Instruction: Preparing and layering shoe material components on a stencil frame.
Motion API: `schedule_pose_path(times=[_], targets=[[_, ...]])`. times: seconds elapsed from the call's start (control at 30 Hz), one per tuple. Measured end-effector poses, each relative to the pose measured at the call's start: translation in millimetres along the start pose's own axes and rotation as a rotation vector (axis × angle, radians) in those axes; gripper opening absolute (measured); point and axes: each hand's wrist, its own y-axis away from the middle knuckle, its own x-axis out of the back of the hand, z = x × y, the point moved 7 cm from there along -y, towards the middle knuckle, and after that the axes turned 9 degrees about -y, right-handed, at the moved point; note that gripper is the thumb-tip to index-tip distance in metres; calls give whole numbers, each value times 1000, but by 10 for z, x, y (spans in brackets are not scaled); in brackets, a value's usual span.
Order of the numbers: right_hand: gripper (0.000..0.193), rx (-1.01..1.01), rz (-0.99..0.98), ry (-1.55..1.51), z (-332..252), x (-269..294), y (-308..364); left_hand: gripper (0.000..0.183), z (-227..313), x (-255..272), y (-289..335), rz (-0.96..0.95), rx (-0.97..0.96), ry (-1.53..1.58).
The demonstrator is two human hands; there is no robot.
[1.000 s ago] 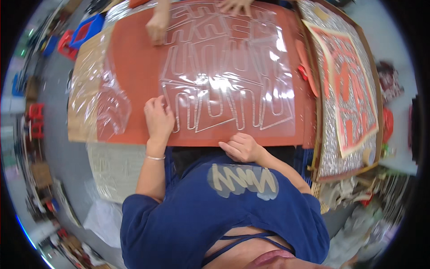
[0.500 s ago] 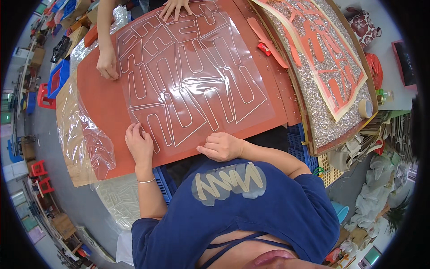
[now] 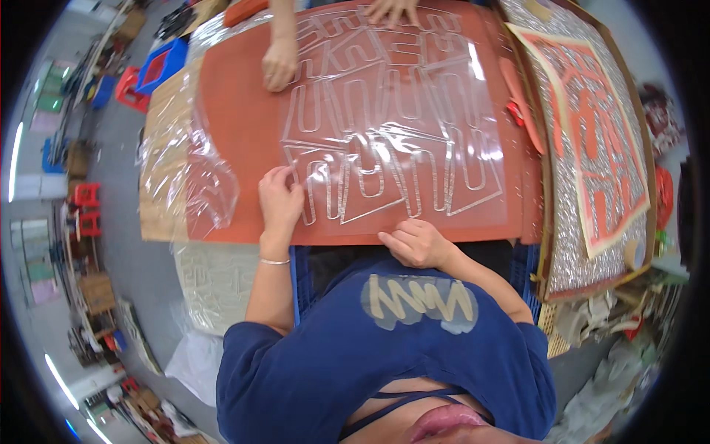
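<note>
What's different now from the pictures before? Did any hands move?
Mostly just the view: it swung, so the red mat looked slanted, then swung back. Nothing was clearly taken or let go. The left hand stayed by the clear sheet, the right hand by the mat's near edge, and the other person's hands at the far side.

In bright light, white glare streaks the clear sheet [image 3: 396, 111] just beyond my left hand [image 3: 281, 198] and right hand [image 3: 416, 243]. Well left of them a light strip [image 3: 16, 163] glows, where my fisheye view curves, softens and blackens outward.
</note>
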Motion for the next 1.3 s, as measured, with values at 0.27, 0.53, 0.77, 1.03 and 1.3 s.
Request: schedule_pose_path(times=[0.27, 0.53, 0.77, 1.03, 1.3], targets=[[34, -34, -35, 33, -3, -23, -58, 26, -206, 80, 79, 111, 21, 213], [33, -53, -25, 38, -1, -19, -88, 17, -436, 63, 154, 44, 176, 375], [32, -79, -42, 44, 9, -23, -120, 13, -238, 185, 293, 286, -187, 159], [30, -90, -44, 45, 20, -20, -127, 11, -250, 168, 279, 307, -148, 204], [28, -233, 154, -62, 101, 170, -143, 15, -143, 196, 260, 351, -219, 102]])
